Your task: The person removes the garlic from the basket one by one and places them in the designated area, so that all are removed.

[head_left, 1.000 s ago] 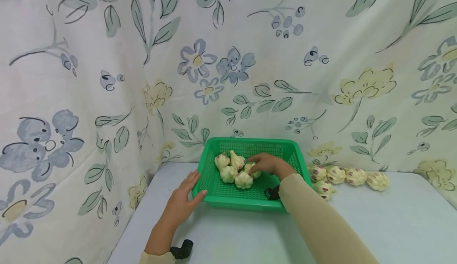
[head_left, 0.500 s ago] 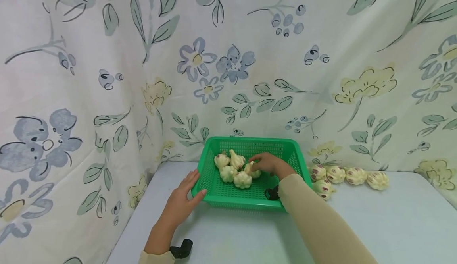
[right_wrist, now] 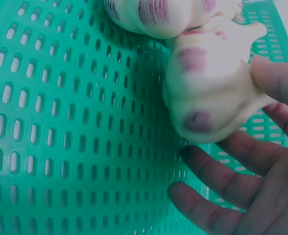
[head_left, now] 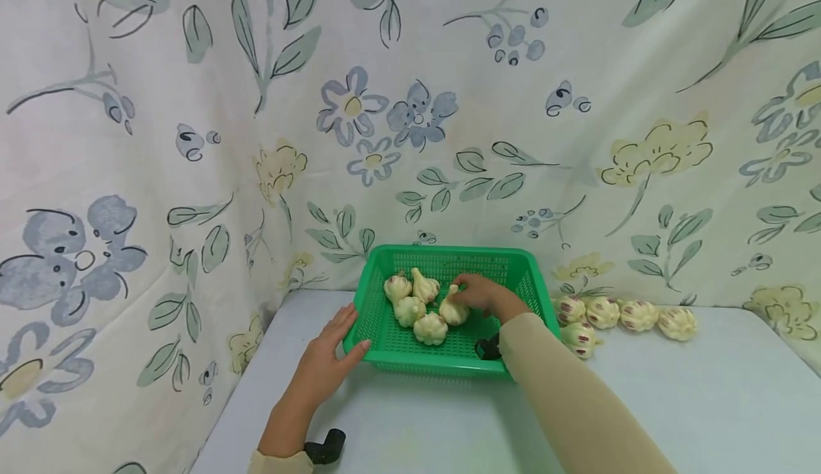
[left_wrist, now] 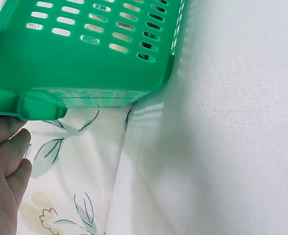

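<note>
A green plastic basket with slotted walls stands on the table, several garlic bulbs clustered in its left half. My right hand reaches inside and pinches a garlic bulb by its neck. In the right wrist view that garlic bulb, white with purple patches, sits between thumb and fingers, close to other bulbs. My left hand rests against the basket's front left corner with fingers extended. In the left wrist view the fingers lie at the basket's rim.
Several more garlic bulbs lie on the white table right of the basket. A floral curtain hangs close behind and along the left side. Black straps with camera mounts sit on both wrists.
The garlic bulb under my right hand has tipped more upright. The bulb at the front of the cluster has shifted slightly left and forward. My left hand stays in place.
</note>
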A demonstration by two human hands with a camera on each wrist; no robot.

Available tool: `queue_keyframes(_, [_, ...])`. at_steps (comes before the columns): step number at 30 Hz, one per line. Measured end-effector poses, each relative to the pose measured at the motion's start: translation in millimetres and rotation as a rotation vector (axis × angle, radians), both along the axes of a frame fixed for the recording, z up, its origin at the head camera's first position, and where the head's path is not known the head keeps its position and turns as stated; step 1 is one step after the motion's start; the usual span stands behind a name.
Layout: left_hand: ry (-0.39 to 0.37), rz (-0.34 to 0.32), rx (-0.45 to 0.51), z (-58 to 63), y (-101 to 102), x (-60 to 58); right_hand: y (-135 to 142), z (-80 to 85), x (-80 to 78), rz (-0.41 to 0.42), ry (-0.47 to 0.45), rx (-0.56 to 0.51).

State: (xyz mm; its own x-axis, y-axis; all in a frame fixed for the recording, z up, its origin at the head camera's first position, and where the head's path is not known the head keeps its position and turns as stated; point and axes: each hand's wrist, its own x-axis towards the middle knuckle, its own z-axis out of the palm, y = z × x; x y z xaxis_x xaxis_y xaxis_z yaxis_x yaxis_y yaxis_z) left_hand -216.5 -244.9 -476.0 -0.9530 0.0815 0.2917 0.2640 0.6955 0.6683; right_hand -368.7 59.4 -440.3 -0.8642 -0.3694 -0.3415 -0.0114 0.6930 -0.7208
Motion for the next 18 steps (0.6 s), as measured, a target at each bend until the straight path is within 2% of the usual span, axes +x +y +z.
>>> queue_keyframes(18, [-0.010, 0.002, -0.011, 1.1, 0.0, 0.3, -3.3, -2.2, -3.4, -0.071, -0.035, -0.140])
